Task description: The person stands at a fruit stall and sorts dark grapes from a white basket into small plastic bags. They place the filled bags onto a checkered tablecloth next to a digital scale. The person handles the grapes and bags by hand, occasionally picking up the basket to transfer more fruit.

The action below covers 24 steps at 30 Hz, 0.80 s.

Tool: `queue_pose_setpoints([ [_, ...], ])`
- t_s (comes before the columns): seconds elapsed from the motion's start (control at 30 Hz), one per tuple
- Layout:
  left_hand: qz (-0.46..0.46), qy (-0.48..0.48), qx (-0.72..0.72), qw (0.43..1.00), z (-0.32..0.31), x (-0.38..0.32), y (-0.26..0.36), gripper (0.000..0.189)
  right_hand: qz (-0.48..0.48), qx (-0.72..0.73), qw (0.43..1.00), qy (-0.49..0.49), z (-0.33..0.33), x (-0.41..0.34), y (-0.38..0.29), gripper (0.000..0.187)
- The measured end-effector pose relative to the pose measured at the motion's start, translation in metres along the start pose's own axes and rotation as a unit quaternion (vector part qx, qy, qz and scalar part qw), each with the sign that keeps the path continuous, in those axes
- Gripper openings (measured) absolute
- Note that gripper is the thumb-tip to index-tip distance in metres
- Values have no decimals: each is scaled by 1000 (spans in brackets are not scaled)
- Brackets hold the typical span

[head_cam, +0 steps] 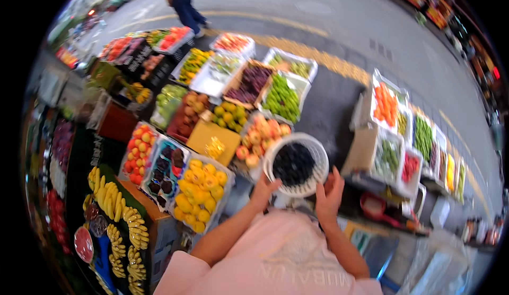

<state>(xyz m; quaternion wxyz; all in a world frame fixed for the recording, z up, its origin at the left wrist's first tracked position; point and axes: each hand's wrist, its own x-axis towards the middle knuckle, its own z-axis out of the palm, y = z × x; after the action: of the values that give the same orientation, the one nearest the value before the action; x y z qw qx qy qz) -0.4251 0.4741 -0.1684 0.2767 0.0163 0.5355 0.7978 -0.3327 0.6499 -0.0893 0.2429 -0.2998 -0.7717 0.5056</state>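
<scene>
In front of my torso is a round white plastic basket [321, 163], tilted so that its inside faces me. Small, dark, round fruit [293, 163], perhaps grapes or blueberries, lies in it. My left hand [262, 191] grips the basket's near left side, its thumb by the rim. At the near right side, my right hand [329, 195] holds the rim with thumb and fingers apart. Just beyond the basket, to the left, sits a heap of reddish-yellow round fruit [258, 136]. Nearest to my left forearm is a box of yellow fruit [201, 191].
Green grapes [281, 98] and dark purple grapes [249, 82] fill boxes farther out. Banana bunches [113, 199] line the left side. On the right, another stand holds carrots [385, 104] and green beans [422, 136]. A red ladle-like scoop [373, 207] lies below it. A person [185, 6] stands near the road.
</scene>
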Motion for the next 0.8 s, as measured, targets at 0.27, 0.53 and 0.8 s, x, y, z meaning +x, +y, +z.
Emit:
queue_pose_setpoints([
  [0.27,-25,-43,4,999,30,-11,19,86,-233,-192,937,-177,1,38,-30,41],
  [0.53,3,-94,110,989,36,-22,8,88,-285,-306,872,-255,24,62,9,40],
  [0.8,10,-100,158,982,41,-37,23,103,-241,-367,852,-286,17,44,16,56],
])
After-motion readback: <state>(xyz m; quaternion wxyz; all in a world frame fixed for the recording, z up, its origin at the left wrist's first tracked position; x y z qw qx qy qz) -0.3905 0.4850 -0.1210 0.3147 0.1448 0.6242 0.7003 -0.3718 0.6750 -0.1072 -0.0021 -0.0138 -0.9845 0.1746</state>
